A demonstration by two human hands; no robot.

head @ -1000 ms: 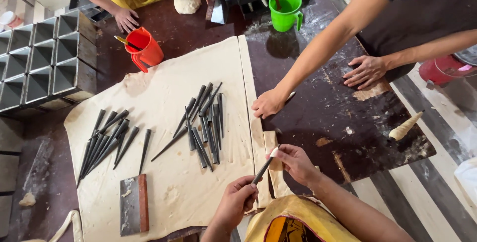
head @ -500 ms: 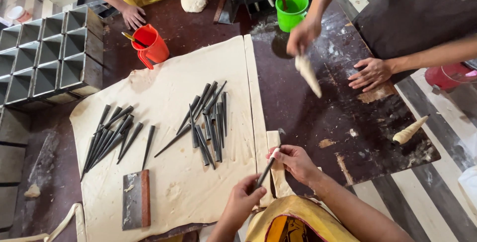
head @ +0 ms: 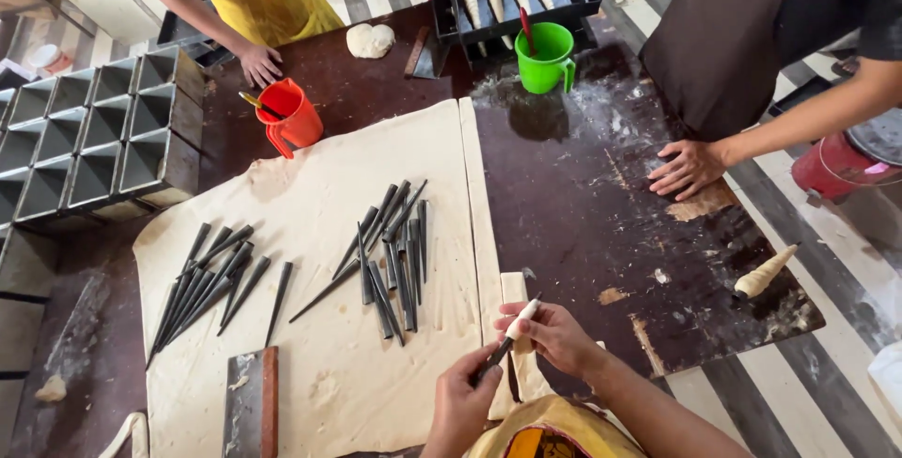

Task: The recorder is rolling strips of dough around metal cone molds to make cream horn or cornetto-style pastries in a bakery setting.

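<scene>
Both my hands grip the cone mould point(head: 503, 350): left hand point(head: 467, 397) on the shaft, right hand point(head: 554, 336) pinching the dough strip point(head: 489, 242) at its tip, near table edge. Wrapping just starting; next needs steady spiral turns.

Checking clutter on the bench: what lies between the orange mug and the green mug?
In the head view, between the orange mug and green mug lie a dough lump and a bench scraper.

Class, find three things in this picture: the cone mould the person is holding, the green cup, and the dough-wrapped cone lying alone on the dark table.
cone mould point(head: 507, 341), head view, its middle between both hands
green cup point(head: 545, 62), head view, its outer wall
dough-wrapped cone point(head: 763, 273), head view, mid-length
</scene>
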